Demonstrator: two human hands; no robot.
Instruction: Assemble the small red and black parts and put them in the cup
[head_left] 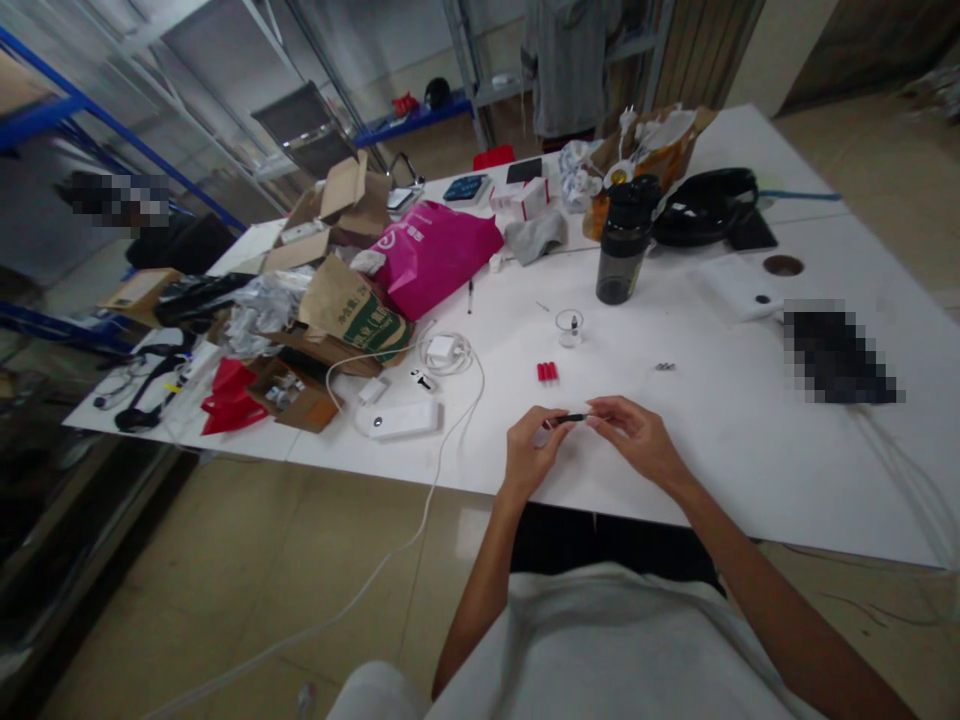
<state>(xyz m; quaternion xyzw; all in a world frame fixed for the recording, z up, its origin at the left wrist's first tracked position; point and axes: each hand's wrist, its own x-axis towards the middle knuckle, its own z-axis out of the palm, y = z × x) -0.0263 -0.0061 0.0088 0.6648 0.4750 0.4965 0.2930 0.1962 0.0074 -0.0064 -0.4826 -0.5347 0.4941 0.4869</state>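
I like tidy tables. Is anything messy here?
Torn-open cardboard boxes and a paper bag lie heaped at the table's left end, and a white cable dangles off the front edge to the floor. Left hand and right hand pinch a black stick.

A thin black stick point(570, 418) shows against the white table point(750, 420); three red tubes point(547, 372) beyond, a bright pink bag point(439, 255), a brown paper bag point(352, 310) printed green, a dark bottle point(626, 245).
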